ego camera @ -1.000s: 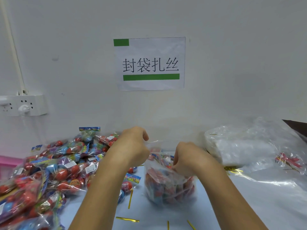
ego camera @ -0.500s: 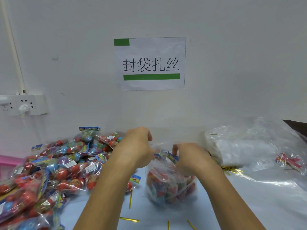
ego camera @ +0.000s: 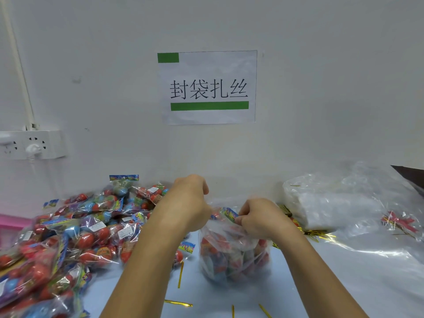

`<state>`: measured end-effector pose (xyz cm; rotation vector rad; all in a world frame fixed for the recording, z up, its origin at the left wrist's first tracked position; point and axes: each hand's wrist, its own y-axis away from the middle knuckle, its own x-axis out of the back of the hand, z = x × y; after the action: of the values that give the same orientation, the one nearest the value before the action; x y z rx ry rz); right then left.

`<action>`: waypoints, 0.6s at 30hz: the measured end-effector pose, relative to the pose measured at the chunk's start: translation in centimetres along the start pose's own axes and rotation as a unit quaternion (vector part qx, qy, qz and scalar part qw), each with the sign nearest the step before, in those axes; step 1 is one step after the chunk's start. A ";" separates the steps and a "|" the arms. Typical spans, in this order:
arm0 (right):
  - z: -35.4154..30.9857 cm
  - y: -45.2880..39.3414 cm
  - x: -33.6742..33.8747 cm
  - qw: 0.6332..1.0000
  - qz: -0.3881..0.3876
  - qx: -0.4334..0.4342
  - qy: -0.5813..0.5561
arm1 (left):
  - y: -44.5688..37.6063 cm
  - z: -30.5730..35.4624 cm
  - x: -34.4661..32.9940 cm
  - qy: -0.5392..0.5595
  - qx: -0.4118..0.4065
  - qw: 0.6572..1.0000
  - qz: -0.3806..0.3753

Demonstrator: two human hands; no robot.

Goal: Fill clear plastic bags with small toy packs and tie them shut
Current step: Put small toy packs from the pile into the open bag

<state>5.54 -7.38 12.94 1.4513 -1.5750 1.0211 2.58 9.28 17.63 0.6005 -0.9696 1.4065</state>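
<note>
A clear plastic bag (ego camera: 231,260) stuffed with red and blue toy packs stands on the table at centre. My left hand (ego camera: 190,203) grips the bag's top edge on its left side, fingers curled. On the right side of the bag's mouth my right hand (ego camera: 259,219) pinches the plastic, and a toy pack's blue header sticks out between the two hands. A big heap of loose toy packs (ego camera: 75,235) lies to the left. Gold twist ties (ego camera: 180,274) lie scattered on the table in front.
A stack of empty clear bags (ego camera: 332,207) sits at the right, with a bunch of gold ties (ego camera: 309,232) beside it. A pink tray edge (ego camera: 11,222) shows at far left. The wall carries a paper sign (ego camera: 207,88) and a power strip (ego camera: 29,144).
Both hands have shifted slightly along the bag's mouth and gathered the plastic closer together. The bag has stayed in the same place.
</note>
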 end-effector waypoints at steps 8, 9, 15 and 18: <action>0.1 -0.1 0.2 0.998 -0.005 -0.030 -0.063 | -0.1 0.2 -0.1 -0.009 -0.001 1.000 -0.003; 0.2 0.0 0.4 0.998 -0.011 -0.030 -0.049 | 0.0 0.2 -0.1 -0.007 -0.001 1.000 -0.004; 0.2 1.0 2.1 0.998 -0.023 -0.018 0.053 | 0.1 0.2 0.0 -0.002 0.000 1.000 -0.007; -0.3 1.5 2.4 0.995 -0.026 -0.012 0.091 | 0.1 0.2 -0.1 -0.004 -0.002 1.000 -0.005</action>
<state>3.83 -8.00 15.18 1.3360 -1.4086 1.0689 2.48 9.04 17.70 0.6074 -0.9741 1.3934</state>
